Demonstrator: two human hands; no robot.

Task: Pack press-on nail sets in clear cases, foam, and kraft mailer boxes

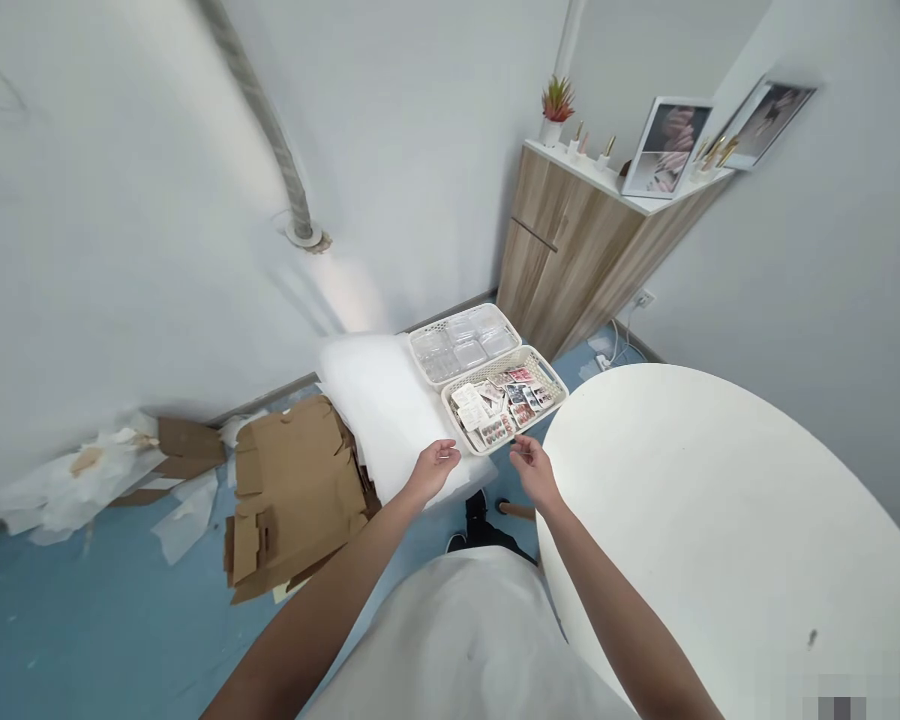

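A white plastic basket (456,425) holds a jumble of small cards and packs, several of which look like press-on nail sets (496,430). My left hand (433,470) hovers by its near left corner, fingers loosely bent and apart from the thumb, with nothing in it. On the other side, my right hand (534,470) is close to the near right rim, its fingers curled but parted and no held thing showing. Whether its fingertips touch the rim I cannot tell. Right behind stands a second white basket (412,350) with clear plastic boxes (471,352).
White foam wrap (379,400) lies left of the baskets. Flattened cardboard (300,485) and crumpled packaging (97,475) cover part of the blue floor. A round white table (705,510) curves at my right. A wooden cabinet (570,235) with framed pictures (667,150) stands behind.
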